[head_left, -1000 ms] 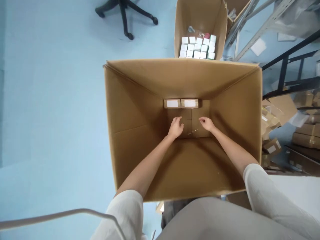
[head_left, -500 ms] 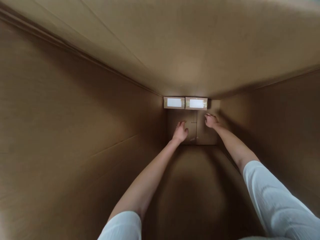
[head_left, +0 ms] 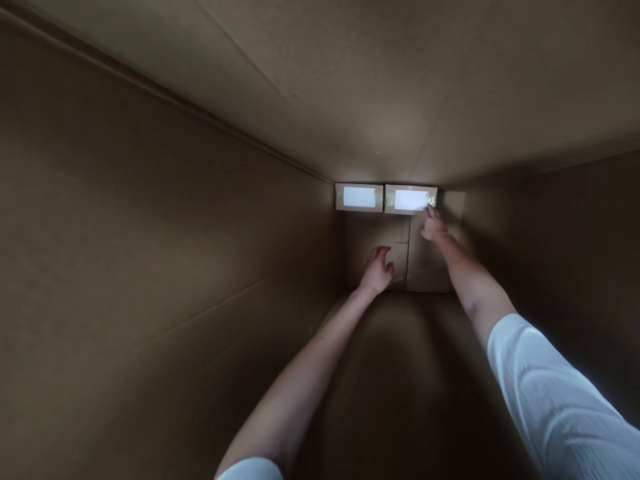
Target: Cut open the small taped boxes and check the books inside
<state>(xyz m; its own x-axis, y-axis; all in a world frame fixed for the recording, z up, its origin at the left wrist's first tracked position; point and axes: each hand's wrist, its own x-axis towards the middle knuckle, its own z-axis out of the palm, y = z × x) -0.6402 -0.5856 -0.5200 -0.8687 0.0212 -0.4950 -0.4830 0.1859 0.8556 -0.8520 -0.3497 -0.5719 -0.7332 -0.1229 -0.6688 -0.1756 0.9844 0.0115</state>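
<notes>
Labelled carton [head_left: 411, 199], right one of two, lay at the bottom of the deep box [head_left: 150, 200] by the far wall, long axis crosswise, beside the left carton [head_left: 359, 197]. My right grip [head_left: 433, 223] was nearer: carton ahead and slightly left, fingertips at its near right corner; couldn't tell if grasping. My left grip [head_left: 379, 268] hung loose, fingers parted, carton ahead and right.

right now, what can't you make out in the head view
Head view:
Any print on the left label and right label: too small, washed out.
Whether the right hand touches the right box or only overlaps it: too small.
That box's contents: hidden by its cardboard.
Rim of the carton: cut off by the picture's edges.
</notes>
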